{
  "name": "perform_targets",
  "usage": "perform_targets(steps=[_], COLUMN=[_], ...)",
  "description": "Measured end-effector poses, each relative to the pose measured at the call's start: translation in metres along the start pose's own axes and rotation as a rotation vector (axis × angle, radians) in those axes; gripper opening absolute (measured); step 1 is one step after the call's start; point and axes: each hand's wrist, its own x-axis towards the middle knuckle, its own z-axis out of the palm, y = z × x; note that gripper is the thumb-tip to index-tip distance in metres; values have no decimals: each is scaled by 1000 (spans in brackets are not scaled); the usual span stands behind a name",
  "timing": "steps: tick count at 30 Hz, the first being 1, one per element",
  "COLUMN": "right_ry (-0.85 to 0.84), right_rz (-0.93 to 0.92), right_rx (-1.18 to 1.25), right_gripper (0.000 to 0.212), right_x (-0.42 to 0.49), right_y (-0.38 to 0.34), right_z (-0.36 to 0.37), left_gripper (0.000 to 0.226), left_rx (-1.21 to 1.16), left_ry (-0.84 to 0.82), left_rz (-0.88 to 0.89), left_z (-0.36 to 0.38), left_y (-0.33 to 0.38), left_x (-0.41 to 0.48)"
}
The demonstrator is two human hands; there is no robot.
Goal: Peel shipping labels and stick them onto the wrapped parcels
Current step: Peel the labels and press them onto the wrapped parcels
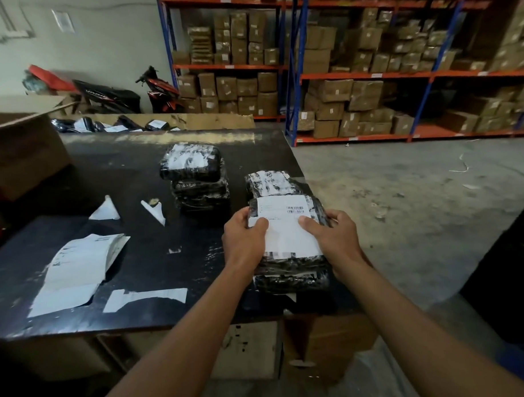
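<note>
Your left grip (245,237) and right grip (333,234) could leave the white label (285,230) crooked or wrinkly if one thumb pushes harder, or tip the stack (290,282) off the bench (135,173) edge, because both are curled round the sides of the top parcel (316,207), thumbs flat on the label.

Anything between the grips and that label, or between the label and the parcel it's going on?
Nothing visible. The left grip and right grip hold the top parcel by its sides. Their thumbs press on the label, which lies flat on that parcel's wrap with nothing over it.
</note>
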Motion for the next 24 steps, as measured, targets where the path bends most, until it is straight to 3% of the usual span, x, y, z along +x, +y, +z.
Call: perform_targets(steps=[2, 6, 12, 24], right_ry=[4, 6, -9, -34], right_rz=[-6, 2, 46, 92], right_rx=[-21, -47, -45, -53], right_gripper=[68, 69, 57, 65], right_x=[1, 7, 12, 17], right_y=[-2, -2, 3, 27], right_z=[-4, -7, -5, 3], left_gripper=[26, 40, 37, 28], left_rx=[4, 14, 52, 96], left_ry=[-5, -8, -37, -29], left_rz=[-11, -21, -38, -13], left_z=[3, 10, 14, 11], left_y=[0, -3, -4, -32], left_x=[0, 3, 14, 22])
